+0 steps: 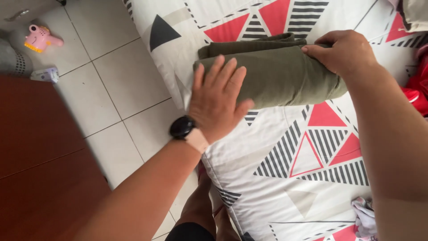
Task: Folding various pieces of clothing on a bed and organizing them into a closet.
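A folded olive-green cloth (278, 73) lies on a bed covered by a white sheet (272, 156) printed with red and striped grey triangles. My left hand (218, 100), a black watch on its wrist, lies flat with fingers spread on the cloth's left end near the bed's edge. My right hand (345, 53) rests on the cloth's right end, its fingers curled onto the top of the fold.
White tiled floor (107, 89) runs along the bed's left side. A dark red-brown wooden cabinet (40, 156) stands at lower left. A pink toy (39, 39) and a small white object (44, 75) lie on the floor. Red fabric (417, 87) and a patterned cloth (365, 216) lie at the right.
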